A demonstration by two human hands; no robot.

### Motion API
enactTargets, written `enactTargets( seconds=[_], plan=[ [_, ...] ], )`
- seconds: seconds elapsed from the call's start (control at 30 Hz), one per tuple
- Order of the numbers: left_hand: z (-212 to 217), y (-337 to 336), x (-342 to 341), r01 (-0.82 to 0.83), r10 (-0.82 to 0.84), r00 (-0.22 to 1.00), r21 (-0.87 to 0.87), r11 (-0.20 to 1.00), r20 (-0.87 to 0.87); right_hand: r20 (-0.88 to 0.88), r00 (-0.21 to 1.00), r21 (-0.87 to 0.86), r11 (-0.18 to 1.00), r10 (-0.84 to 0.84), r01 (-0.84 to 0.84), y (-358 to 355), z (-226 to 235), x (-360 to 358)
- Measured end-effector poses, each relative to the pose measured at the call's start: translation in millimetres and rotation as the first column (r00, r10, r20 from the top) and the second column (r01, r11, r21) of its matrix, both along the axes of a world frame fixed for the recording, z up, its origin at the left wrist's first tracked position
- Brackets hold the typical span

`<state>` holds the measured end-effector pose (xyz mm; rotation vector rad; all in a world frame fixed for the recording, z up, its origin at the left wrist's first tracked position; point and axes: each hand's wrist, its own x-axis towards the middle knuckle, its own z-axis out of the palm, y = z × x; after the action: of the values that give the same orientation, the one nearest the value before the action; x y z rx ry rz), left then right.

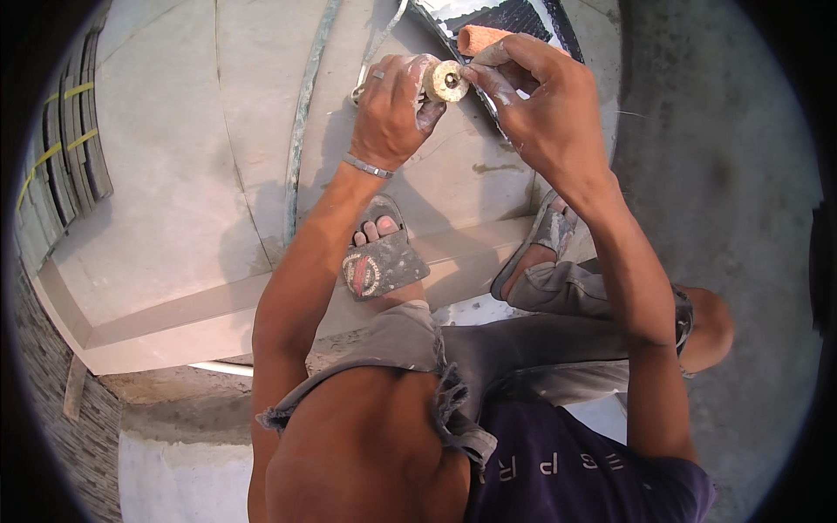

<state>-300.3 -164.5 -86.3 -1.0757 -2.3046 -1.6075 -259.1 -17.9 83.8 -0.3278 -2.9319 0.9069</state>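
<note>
My left hand (391,113) is closed around what looks like a bare paint roller frame. Its round end cap (449,81), cream and crusted with dried paint, faces up with a dark hole in the middle. A thin white rod (382,39) runs from beside that hand toward the top edge. At the cap's right rim, my right hand (549,105) pinches thumb and forefinger together; whatever is between them is too small to make out. Just beyond lies an orange paint roller sleeve (481,39) in a black paint tray (567,26) with white paint. Both hands carry white smears.
Large pale slabs form the surface under my sandalled feet, ending in a raised edge (200,315). A greenish hose or strip (305,105) crosses them lengthwise. Stacked grey tile bundles with yellow straps (74,139) stand far left. Grey floor (724,218) lies lower on the right.
</note>
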Motion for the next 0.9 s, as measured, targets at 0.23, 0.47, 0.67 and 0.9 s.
enactTargets(
  seconds=[0.23,0.47,0.67,0.9],
  plan=[
    [7.3,9.5,-4.8,0.058,-0.058,0.998,0.013,0.998,-0.01,-0.165,0.976,0.241,0.965,0.142,-0.1,-2.5,-11.6,2.1],
    [7.4,18.2,0.0,0.049,-0.048,0.996,0.001,0.999,-0.073,-0.199,0.976,-0.007,0.996,-0.086,0.087,-21.8,-24.0,20.2],
    [1.9,9.2,4.1,0.002,-0.001,1.0,0.074,0.997,-0.009,-0.155,0.984,-0.163,0.984,-0.093,0.068,-34.3,-18.3,38.6],
    [-0.7,-13.7,-11.0,-0.055,0.072,0.984,0.102,0.993,-0.164,-0.28,0.948,-0.287,0.955,-0.152,0.069,-39.3,-40.1,34.6]
  ],
)
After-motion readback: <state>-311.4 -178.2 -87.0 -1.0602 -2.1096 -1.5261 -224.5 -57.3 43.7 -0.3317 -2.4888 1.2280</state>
